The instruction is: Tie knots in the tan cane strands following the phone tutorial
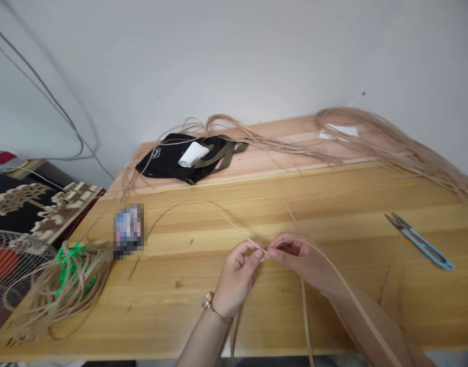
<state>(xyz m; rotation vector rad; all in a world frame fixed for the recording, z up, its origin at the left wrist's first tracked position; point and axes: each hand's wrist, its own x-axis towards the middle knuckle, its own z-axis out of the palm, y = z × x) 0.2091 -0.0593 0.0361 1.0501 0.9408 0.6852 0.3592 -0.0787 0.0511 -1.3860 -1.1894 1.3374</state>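
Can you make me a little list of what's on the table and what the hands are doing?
left hand: pinches a thin strip; watch on the wrist
right hand: pinches the same strip, fingertips meeting the left's
table: wood
snips: blue, lying flat at the right, apart from the hands
bag: black, at the back, white roll on it
bundle: strips with a green tie, left edge
long strips: along the wall

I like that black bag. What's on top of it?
A white roll lies on the bag, and tan strips cross its far edge. Whatever is under it is hidden.
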